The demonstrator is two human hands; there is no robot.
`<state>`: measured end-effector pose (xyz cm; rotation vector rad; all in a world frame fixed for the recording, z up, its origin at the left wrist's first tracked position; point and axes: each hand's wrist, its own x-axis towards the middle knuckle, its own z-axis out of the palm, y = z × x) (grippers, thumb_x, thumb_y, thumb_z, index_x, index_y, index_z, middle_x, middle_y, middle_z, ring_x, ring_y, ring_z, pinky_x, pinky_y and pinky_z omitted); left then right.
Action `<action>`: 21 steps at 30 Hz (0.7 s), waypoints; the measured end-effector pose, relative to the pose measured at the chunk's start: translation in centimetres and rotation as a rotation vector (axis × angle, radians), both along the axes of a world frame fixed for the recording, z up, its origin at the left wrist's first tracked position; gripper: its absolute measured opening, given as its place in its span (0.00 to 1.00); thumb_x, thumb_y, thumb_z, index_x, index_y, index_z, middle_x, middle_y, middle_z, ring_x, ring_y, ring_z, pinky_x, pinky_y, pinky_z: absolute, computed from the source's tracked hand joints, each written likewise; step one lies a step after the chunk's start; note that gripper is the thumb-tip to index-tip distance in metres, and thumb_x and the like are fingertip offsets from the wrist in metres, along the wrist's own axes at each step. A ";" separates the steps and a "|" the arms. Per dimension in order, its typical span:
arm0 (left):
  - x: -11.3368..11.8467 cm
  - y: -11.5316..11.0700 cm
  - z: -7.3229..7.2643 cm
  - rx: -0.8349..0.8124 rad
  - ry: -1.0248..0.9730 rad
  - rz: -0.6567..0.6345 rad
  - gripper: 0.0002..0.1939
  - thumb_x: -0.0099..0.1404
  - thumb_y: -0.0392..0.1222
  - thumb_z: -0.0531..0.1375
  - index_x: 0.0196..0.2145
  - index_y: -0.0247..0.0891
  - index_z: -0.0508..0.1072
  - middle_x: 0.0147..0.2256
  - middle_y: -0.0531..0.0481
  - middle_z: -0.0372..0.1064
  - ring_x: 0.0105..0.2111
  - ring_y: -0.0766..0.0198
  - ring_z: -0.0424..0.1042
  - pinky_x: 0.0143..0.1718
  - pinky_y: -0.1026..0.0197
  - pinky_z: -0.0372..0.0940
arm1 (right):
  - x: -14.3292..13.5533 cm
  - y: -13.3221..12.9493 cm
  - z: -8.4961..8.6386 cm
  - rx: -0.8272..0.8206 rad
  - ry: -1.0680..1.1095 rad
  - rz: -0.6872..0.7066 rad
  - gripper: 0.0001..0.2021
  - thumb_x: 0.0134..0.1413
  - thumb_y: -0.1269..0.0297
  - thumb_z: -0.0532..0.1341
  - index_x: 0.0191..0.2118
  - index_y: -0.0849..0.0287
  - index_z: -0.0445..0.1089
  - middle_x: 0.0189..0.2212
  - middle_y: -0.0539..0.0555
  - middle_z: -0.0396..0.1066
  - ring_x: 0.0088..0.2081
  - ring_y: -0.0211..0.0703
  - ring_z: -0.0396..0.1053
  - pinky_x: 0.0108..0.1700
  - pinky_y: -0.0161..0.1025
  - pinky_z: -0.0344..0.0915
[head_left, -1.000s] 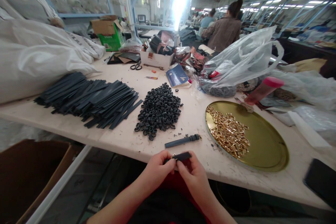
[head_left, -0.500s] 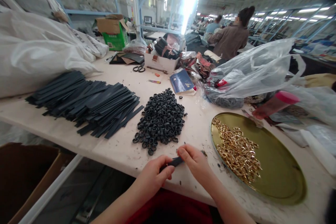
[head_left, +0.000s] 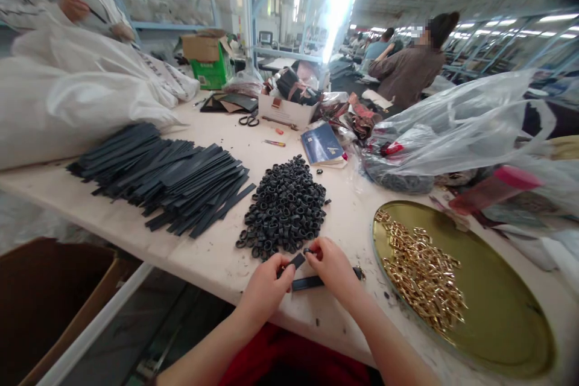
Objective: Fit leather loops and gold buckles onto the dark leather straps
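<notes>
My left hand pinches a dark strip near the table's front edge. Close beside it, my right hand is closed on a small black loop at the strip's end. Another dark strip lies under my right hand, with a gold buckle at its right end. Just beyond both hands is a pile of black loops. Many flat dark strips are heaped at the left. Gold metal pieces fill part of an oval tray on the right.
A white sack lies at the back left. Scissors, a blue booklet and a white box sit behind the loops. A clear plastic bag is at the right. People stand beyond the table.
The view has shifted slightly, moving the scene rightward. My right hand now holds a small black loop, and a strip with a buckle shows lying beneath that hand.
</notes>
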<state>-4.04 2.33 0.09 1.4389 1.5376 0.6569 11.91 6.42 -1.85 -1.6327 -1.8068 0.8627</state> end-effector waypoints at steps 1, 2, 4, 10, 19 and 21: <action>0.1 -0.1 0.2 0.025 0.008 0.011 0.10 0.58 0.44 0.50 0.27 0.38 0.66 0.19 0.57 0.64 0.23 0.66 0.64 0.27 0.65 0.55 | 0.1 -0.4 0.4 -0.031 0.046 0.006 0.02 0.44 0.67 0.57 0.25 0.58 0.62 0.23 0.49 0.64 0.27 0.40 0.62 0.30 0.37 0.58; 0.3 -0.2 0.4 0.052 0.014 0.022 0.10 0.58 0.44 0.50 0.28 0.38 0.67 0.19 0.56 0.64 0.23 0.66 0.64 0.28 0.65 0.55 | 0.1 -1.0 0.8 -0.083 0.133 0.011 0.04 0.46 0.64 0.57 0.26 0.58 0.62 0.22 0.48 0.64 0.25 0.39 0.63 0.29 0.37 0.59; 0.5 -0.7 0.8 0.106 0.023 0.033 0.10 0.58 0.44 0.50 0.28 0.37 0.68 0.21 0.55 0.65 0.25 0.65 0.64 0.28 0.65 0.55 | 0.2 -2.3 1.8 -0.233 0.417 0.017 0.07 0.46 0.60 0.58 0.27 0.58 0.62 0.21 0.47 0.64 0.25 0.37 0.63 0.30 0.36 0.60; 1.8 -2.3 1.0 0.059 -0.116 -0.025 0.10 0.58 0.45 0.51 0.26 0.37 0.67 0.17 0.58 0.61 0.19 0.69 0.60 0.22 0.67 0.53 | 0.4 -5.6 2.0 -0.267 0.733 -0.057 0.14 0.46 0.53 0.59 0.27 0.60 0.64 0.22 0.48 0.65 0.26 0.37 0.63 0.34 0.37 0.61; -0.7 -1.9 0.3 -0.050 -0.193 0.112 0.10 0.57 0.47 0.49 0.28 0.38 0.61 0.15 0.60 0.59 0.11 0.74 0.52 0.14 0.70 0.48 | 3.0 -3.7 0.6 0.107 0.108 -0.138 0.09 0.51 0.58 0.53 0.29 0.58 0.64 0.24 0.51 0.66 0.27 0.43 0.64 0.30 0.38 0.59; -1.5 -2.3 0.5 -0.048 -0.193 0.129 0.11 0.57 0.48 0.49 0.28 0.37 0.61 0.16 0.60 0.59 0.12 0.74 0.52 0.14 0.70 0.48 | 3.7 -2.7 0.4 0.138 0.025 -0.160 0.08 0.50 0.60 0.53 0.32 0.58 0.65 0.28 0.53 0.67 0.29 0.44 0.64 0.32 0.40 0.59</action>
